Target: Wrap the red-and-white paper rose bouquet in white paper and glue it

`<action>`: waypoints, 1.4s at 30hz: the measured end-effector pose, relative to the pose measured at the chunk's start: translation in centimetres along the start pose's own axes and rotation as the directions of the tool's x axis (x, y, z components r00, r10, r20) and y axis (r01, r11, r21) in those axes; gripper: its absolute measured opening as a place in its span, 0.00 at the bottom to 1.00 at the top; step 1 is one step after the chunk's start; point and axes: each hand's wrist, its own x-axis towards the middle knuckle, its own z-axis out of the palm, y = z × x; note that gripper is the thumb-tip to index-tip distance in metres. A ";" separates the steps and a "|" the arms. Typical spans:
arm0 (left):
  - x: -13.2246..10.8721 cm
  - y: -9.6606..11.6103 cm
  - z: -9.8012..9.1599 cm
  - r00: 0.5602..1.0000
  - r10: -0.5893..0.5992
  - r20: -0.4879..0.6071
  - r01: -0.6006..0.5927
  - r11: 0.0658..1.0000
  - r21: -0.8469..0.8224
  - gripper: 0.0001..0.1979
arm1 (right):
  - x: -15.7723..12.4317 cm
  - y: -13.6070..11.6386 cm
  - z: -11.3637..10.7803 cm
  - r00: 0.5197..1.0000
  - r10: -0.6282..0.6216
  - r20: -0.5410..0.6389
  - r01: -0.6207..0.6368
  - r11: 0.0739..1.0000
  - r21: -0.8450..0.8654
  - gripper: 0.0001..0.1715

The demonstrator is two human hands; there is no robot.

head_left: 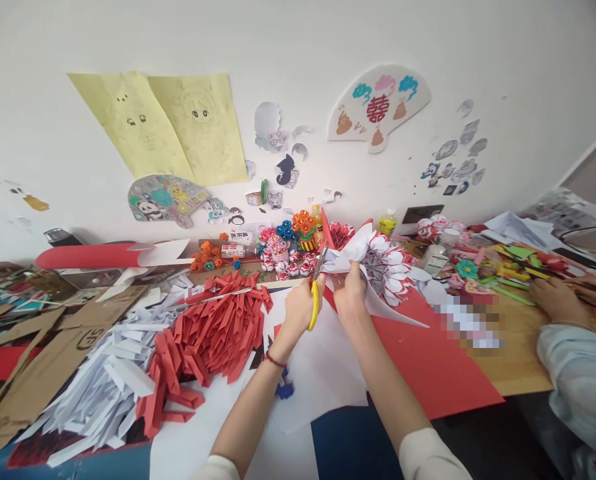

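Observation:
My left hand (pixel 299 303) is closed around the yellow handle of a pair of scissors (pixel 315 300), whose blades point up and away from me. Beside it, my right hand (pixel 351 288) grips a sheet of white and red paper (pixel 361 250); the sheet is bent and curls out to the right. The scissor blades are at the paper's left edge. Whether they are open or shut is too small to make out. Just behind the sheet sits a round cluster of white paper pieces with red tips (pixel 391 267). Flat under my right forearm lies red card (pixel 433 360).
Piles of folded red strips (pixel 218 327) and white strips (pixel 103 387) spread to the left, beside cardboard (pixel 53 353). Paper flowers (pixel 303 227) and small bottles (pixel 387 223) stand along the wall. Another person's hands (pixel 561 303) are at work on the right.

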 end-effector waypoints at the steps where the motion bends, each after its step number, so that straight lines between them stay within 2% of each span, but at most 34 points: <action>1: 0.1 0.1 0.1 1.000 -0.005 -0.001 0.005 1.000 -0.005 0.33 | 0.0 0.0 0.0 1.000 0.000 0.003 0.000 1.000 0.007 0.03; 10: 0.4 0.9 0.0 0.998 0.031 -0.060 -0.038 0.993 -0.113 0.31 | 0.1 -0.3 0.2 0.999 0.006 0.046 -0.006 1.000 0.007 0.02; 14: 0.4 0.8 -0.1 0.999 0.036 -0.035 -0.042 0.978 -0.205 0.31 | 0.3 -0.2 0.3 0.999 0.022 0.028 -0.023 1.000 0.019 0.03; 17: 0.6 0.3 0.1 0.998 -0.026 0.054 0.042 0.946 -0.321 0.31 | 0.8 -0.4 0.3 1.000 0.003 0.001 -0.003 1.000 0.015 0.03; 21: 0.6 -0.9 0.1 0.974 -0.137 0.181 0.200 0.893 -0.403 0.36 | 1.9 -1.6 0.3 0.999 -0.041 -0.008 0.040 0.999 -0.012 0.03; 25: 0.2 -2.3 -1.4 0.951 -0.186 0.248 0.275 0.875 -0.399 0.38 | 3.2 -3.1 0.2 0.990 -0.124 0.068 0.130 0.987 -0.095 0.04; 27: -0.1 -3.1 -2.7 0.958 -0.171 0.230 0.246 0.901 -0.356 0.38 | 4.0 -3.6 -0.1 0.971 -0.197 0.137 0.219 0.961 -0.169 0.05; 30: -0.6 -4.5 -4.3 0.979 -0.086 0.185 0.118 0.979 -0.165 0.35 | 5.4 -3.7 -0.9 0.926 -0.263 0.272 0.334 0.906 -0.260 0.12; 35: -0.8 -6.5 -5.3 0.991 -0.040 0.125 0.038 0.999 0.016 0.28 | 7.7 -2.8 -3.5 0.863 -0.177 0.474 0.383 0.839 -0.386 0.26; 38: -0.6 -7.7 -5.6 0.993 -0.030 0.112 0.011 0.985 0.173 0.28 | 8.6 -2.1 -5.2 0.850 -0.096 0.518 0.382 0.789 -0.481 0.32; 42: 0.1 -9.7 -6.7 0.983 -0.110 0.148 0.045 0.922 0.384 0.29 | 9.3 -1.2 -6.7 0.866 -0.080 0.493 0.378 0.751 -0.542 0.36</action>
